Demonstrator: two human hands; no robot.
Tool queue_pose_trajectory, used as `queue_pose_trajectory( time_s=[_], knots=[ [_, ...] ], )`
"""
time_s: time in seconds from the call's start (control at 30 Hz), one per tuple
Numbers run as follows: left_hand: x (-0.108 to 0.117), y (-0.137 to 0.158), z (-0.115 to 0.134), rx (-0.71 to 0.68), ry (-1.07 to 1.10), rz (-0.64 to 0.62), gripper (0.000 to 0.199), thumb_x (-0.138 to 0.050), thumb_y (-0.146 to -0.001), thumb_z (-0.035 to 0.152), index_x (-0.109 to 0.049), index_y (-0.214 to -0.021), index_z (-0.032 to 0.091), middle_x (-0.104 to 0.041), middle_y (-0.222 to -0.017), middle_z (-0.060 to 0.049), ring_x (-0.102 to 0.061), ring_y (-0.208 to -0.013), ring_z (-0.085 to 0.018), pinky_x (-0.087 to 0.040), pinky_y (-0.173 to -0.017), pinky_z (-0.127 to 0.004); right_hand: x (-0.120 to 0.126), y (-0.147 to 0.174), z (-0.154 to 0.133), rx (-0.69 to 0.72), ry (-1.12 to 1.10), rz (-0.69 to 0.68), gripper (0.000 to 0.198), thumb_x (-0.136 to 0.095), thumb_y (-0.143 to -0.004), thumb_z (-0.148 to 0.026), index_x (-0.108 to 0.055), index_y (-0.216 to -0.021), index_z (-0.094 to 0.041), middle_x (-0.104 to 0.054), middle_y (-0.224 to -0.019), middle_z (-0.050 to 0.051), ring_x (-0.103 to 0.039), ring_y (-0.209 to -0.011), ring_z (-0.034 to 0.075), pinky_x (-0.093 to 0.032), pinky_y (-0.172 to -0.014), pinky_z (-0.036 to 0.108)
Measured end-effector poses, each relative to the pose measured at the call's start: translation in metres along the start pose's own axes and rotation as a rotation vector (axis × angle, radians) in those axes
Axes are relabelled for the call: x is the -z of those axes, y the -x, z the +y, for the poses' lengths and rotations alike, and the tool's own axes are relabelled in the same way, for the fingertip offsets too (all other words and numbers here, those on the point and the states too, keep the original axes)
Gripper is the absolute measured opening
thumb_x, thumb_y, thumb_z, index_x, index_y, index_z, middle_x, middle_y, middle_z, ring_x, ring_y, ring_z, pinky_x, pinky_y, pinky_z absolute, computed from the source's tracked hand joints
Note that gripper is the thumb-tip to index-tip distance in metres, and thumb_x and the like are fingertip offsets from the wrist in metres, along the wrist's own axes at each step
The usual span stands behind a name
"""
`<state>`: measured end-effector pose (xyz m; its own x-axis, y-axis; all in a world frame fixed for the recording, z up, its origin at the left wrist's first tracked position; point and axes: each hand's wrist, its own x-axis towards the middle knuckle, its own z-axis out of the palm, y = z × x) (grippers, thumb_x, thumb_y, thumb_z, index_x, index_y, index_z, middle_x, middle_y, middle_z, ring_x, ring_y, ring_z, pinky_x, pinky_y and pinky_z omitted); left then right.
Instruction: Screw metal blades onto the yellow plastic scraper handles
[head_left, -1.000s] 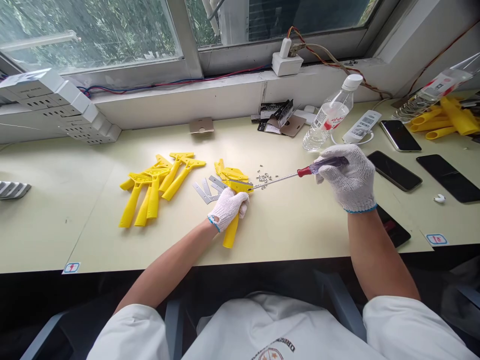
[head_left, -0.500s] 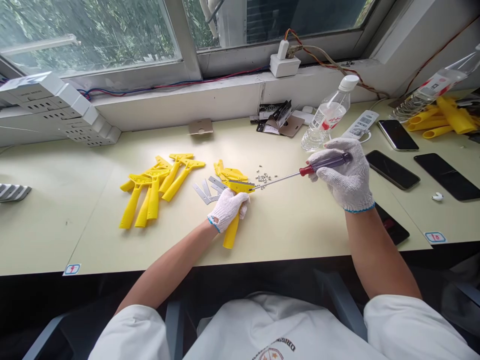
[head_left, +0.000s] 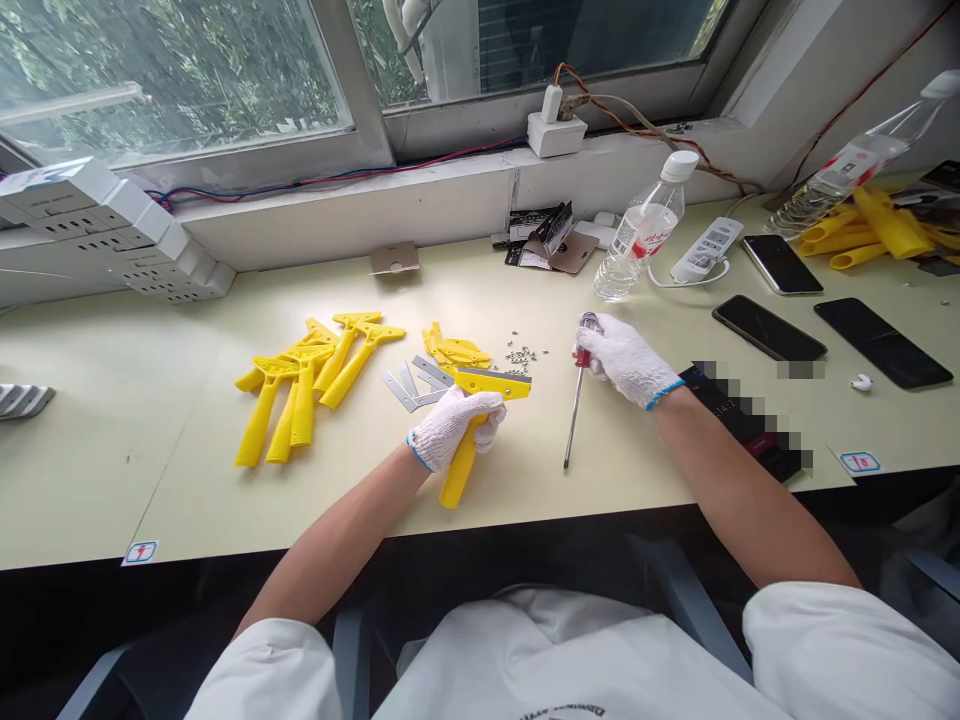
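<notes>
In a white knit glove, my left hand [head_left: 457,425] is wrapped round the handle of a yellow scraper [head_left: 459,475], whose head carries a metal blade along its top edge. My right hand [head_left: 622,352], gloved too, grips a screwdriver [head_left: 576,405] with a red and purple handle; its shaft slants down toward the tabletop, apart from the scraper. Loose metal blades [head_left: 409,385] lie just beyond my left hand. Behind the scraper head are a small pile of yellow plastic pieces [head_left: 457,350] and several tiny screws [head_left: 523,357].
A stack of yellow scraper handles [head_left: 304,385] lies to the left. A water bottle [head_left: 641,235] and power strip [head_left: 706,250] stand behind my right hand. Phones [head_left: 769,327] and an earbud [head_left: 862,383] lie on the right. Torn packaging [head_left: 551,237] rests near the sill.
The screwdriver has come away from the scraper head; my right hand has lowered and moved left, turning its tip downward. The scraper head has turned a little in my left hand.
</notes>
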<state>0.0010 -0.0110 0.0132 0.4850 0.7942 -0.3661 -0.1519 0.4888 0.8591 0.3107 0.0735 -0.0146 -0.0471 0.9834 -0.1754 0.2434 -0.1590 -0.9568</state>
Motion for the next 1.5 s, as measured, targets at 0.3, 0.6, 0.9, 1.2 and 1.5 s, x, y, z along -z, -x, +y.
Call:
queue_pose_trajectory(
  time_s=[0.3,0.6,0.9,1.2,1.5],
  knots=[
    [-0.003,0.0,-0.002,-0.022,-0.104,-0.024,0.031,-0.081,-0.085,0.041,-0.06,-0.075,0.021,-0.056,-0.067,0.001,-0.046,-0.051,-0.011,-0.042,-0.054,-0.03,-0.011,-0.002,-0.001,0.053,0.748,0.111,0.041,-0.074,-0.092,-0.046,-0.074,-0.119,-0.016,-0.079,-0.1,0.014,-0.071,-0.091,0.026,-0.05,-0.079,0.035],
    [-0.006,-0.003,-0.006,-0.072,-0.405,-0.131,0.027,-0.069,-0.09,0.035,-0.065,-0.068,0.021,-0.059,-0.051,-0.002,-0.054,-0.055,-0.016,-0.055,-0.078,-0.033,-0.025,0.014,-0.005,0.183,0.881,0.274,0.043,-0.072,-0.097,-0.054,-0.074,-0.116,-0.017,-0.077,-0.095,0.015,-0.072,-0.092,0.031,-0.051,-0.081,0.039],
    [-0.004,-0.002,-0.001,0.029,-0.513,-0.185,0.021,-0.07,-0.09,0.035,-0.071,-0.074,0.021,-0.061,-0.053,-0.001,-0.054,-0.051,-0.016,-0.054,-0.069,-0.033,-0.057,0.051,-0.025,0.368,0.319,-0.542,0.028,-0.057,-0.107,-0.04,-0.072,-0.099,-0.018,-0.071,-0.09,0.002,-0.06,-0.077,0.015,-0.046,-0.072,0.028],
    [-0.003,-0.003,-0.002,0.045,-0.507,-0.222,0.021,-0.069,-0.09,0.034,-0.071,-0.075,0.02,-0.06,-0.052,-0.001,-0.054,-0.049,-0.015,-0.05,-0.064,-0.031,-0.055,0.047,-0.019,0.53,0.444,-0.617,0.028,-0.05,-0.107,-0.035,-0.056,-0.086,-0.018,-0.06,-0.078,0.0,-0.049,-0.067,0.011,-0.037,-0.066,0.026],
    [-0.004,-0.004,0.001,0.022,-0.472,-0.225,0.024,-0.068,-0.092,0.032,-0.069,-0.072,0.019,-0.058,-0.051,0.0,-0.052,-0.048,-0.014,-0.052,-0.07,-0.031,-0.06,0.048,-0.016,0.583,0.447,-0.514,0.029,-0.047,-0.109,-0.03,-0.051,-0.083,-0.019,-0.054,-0.075,-0.001,-0.044,-0.064,0.011,-0.034,-0.064,0.026]
  ],
)
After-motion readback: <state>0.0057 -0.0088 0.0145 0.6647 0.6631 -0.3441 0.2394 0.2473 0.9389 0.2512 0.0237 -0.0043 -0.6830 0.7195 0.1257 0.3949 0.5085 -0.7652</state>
